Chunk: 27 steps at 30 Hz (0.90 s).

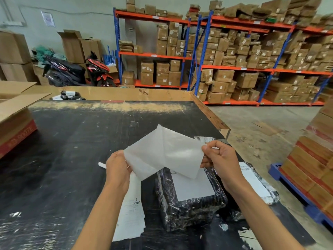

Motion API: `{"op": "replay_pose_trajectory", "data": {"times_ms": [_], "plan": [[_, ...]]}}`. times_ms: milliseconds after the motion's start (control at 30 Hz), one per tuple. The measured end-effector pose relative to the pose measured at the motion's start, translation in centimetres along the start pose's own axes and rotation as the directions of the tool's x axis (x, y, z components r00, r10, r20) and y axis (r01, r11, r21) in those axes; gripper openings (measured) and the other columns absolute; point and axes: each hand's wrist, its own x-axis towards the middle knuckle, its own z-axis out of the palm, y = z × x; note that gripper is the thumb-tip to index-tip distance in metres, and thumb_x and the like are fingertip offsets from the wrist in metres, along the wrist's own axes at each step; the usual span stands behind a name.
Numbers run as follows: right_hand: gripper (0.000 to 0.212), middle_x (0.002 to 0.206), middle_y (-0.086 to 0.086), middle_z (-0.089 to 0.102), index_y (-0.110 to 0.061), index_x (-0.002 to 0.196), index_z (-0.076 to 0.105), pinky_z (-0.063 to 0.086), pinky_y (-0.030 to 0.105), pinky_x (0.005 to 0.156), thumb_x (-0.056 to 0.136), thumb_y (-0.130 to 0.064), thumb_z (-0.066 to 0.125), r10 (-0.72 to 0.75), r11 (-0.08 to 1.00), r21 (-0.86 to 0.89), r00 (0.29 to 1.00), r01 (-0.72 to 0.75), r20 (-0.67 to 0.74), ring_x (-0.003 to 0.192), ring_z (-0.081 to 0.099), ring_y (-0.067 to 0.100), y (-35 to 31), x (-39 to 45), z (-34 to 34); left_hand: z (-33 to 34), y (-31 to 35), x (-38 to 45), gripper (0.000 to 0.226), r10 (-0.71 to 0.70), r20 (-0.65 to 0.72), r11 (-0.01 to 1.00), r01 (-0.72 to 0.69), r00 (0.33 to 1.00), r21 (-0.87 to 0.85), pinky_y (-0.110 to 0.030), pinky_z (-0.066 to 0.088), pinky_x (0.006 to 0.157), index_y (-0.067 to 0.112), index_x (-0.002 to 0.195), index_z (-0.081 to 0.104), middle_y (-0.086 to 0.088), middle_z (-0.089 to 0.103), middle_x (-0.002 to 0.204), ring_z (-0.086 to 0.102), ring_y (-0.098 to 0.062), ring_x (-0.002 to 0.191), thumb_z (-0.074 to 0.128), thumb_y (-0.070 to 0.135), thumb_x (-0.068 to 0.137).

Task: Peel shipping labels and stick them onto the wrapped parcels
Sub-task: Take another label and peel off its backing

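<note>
I've got both hands up over the black surface (59,141). My left hand (118,170) pinches the left edge of a translucent white backing sheet (162,152); my right hand (220,159) pinches its right corner, fingers curled. The sheet is bent along a crease and held in the air, above the parcel. Can't tell whether a label is still on it.

Below it lies a parcel wrapped in black plastic (189,206), with a white label (194,186) flat on its top. A second wrapped parcel (255,184) sits just to the right, near the surface's edge, also labelled. A stack of printed label sheets (130,213) lies just left of the first parcel, partly under my left forearm.

Open cardboard box (16,127) at the far left. Shelving with brown cartons (234,56) behind, two scooters (79,71) by the wall.
</note>
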Motion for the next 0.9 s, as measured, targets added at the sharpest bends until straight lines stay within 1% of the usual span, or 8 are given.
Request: {"op": "replay_pose_trajectory", "data": {"times_ms": [100, 200, 333, 433, 567, 667, 767, 900], "plan": [[0.022, 0.059, 0.01, 0.07, -0.009, 0.078, 0.059, 0.052, 0.028, 0.046, 0.099, -0.006, 0.059, 0.037, 0.999, -0.028, 0.999, -0.038, -0.039, 0.046, 0.061, 0.018, 0.6, 1.1, -0.5, -0.1, -0.7, 2.4, 0.026, 0.014, -0.134, 0.993, 0.003, 0.991, 0.12, -0.026, 0.03, 0.05, 0.011, 0.07, 0.043, 0.0, 0.041, 0.064, 0.035, -0.014, 0.056, 0.037, 0.001, 0.092], [0.017, 0.059, 0.009, 0.07, -0.006, 0.082, 0.059, 0.051, 0.029, 0.045, 0.099, -0.006, 0.059, 0.047, 0.995, -0.08, 0.995, -0.054, -0.088, 0.046, 0.061, 0.019, 0.7, 2.2, -1.0, -0.1, -1.2, 4.7, 0.014, 0.003, -0.201, 0.988, 0.028, 0.98, 0.151, -0.03, 0.035, 0.061, 0.008, 0.089, 0.048, -0.002, 0.045, 0.074, 0.042, -0.02, 0.069, 0.037, 0.008, 0.097], [0.01, 0.057, 0.005, 0.069, 0.001, 0.092, 0.061, 0.054, 0.029, 0.046, 0.099, -0.005, 0.058, 0.052, 0.995, -0.073, 0.979, -0.068, -0.198, 0.045, 0.061, 0.017, 0.8, 3.4, -1.6, -0.6, -0.9, 7.0, 0.033, 0.003, -0.373, 0.983, 0.065, 0.928, 0.169, -0.041, 0.046, 0.084, -0.004, 0.123, 0.056, -0.025, 0.06, 0.115, 0.057, -0.041, 0.106, 0.037, 0.01, 0.1], [0.01, 0.059, 0.009, 0.069, 0.0, 0.092, 0.061, 0.056, 0.028, 0.045, 0.099, -0.006, 0.058, 0.05, 0.997, -0.043, 0.966, -0.063, -0.252, 0.043, 0.061, 0.015, 0.8, 4.0, -1.7, -1.5, -1.6, 8.7, 0.035, 0.02, -0.471, 0.988, 0.054, 0.882, 0.143, -0.034, 0.043, 0.089, 0.0, 0.132, 0.052, -0.017, 0.055, 0.137, 0.054, -0.035, 0.123, 0.038, 0.013, 0.102], [0.011, 0.076, 0.017, 0.075, -0.004, 0.089, 0.06, 0.057, 0.032, 0.049, 0.1, -0.008, 0.059, 0.08, 0.995, -0.043, 0.979, -0.089, -0.185, 0.049, 0.066, 0.019, 0.9, 4.3, -0.4, -1.3, -2.5, 10.4, 0.033, -0.024, -0.463, 0.99, 0.087, 0.886, 0.115, -0.04, 0.051, 0.087, 0.004, 0.127, 0.056, -0.019, 0.058, 0.132, 0.061, -0.036, 0.101, 0.042, 0.005, 0.098], [0.011, 0.079, 0.016, 0.076, -0.005, 0.09, 0.06, 0.057, 0.032, 0.05, 0.1, -0.01, 0.059, 0.09, 0.994, -0.044, 0.985, -0.097, -0.145, 0.053, 0.069, 0.021, 0.9, 4.5, 0.7, -1.3, -3.0, 12.1, 0.04, -0.156, -0.48, 0.985, 0.175, 0.863, -0.006, -0.034, 0.053, 0.058, 0.004, 0.129, 0.057, -0.021, 0.063, 0.127, 0.051, -0.025, 0.06, 0.044, -0.005, 0.092], [0.012, 0.071, 0.011, 0.076, -0.007, 0.09, 0.06, 0.056, 0.029, 0.05, 0.1, -0.013, 0.059, 0.094, 0.992, -0.07, 0.988, -0.103, -0.119, 0.054, 0.069, 0.021, 0.9, 4.7, 1.2, -2.3, -4.3, 13.4, 0.04, -0.213, -0.397, 0.967, 0.251, 0.893, 0.045, -0.025, 0.056, 0.056, -0.003, 0.135, 0.049, -0.021, 0.06, 0.133, 0.05, -0.016, 0.06, 0.043, -0.003, 0.096], [0.012, 0.073, 0.008, 0.077, -0.008, 0.091, 0.061, 0.057, 0.026, 0.05, 0.1, -0.016, 0.059, 0.094, 0.99, -0.096, 0.991, -0.103, -0.099, 0.057, 0.072, 0.023, 1.0, 5.1, 1.4, -2.7, -6.3, 13.5, 0.025, -0.184, -0.408, 0.954, 0.263, 0.894, 0.147, -0.024, 0.051, 0.042, -0.005, 0.113, 0.067, -0.013, 0.066, 0.079, 0.058, -0.015, 0.056, 0.061, 0.008, 0.092]]}}
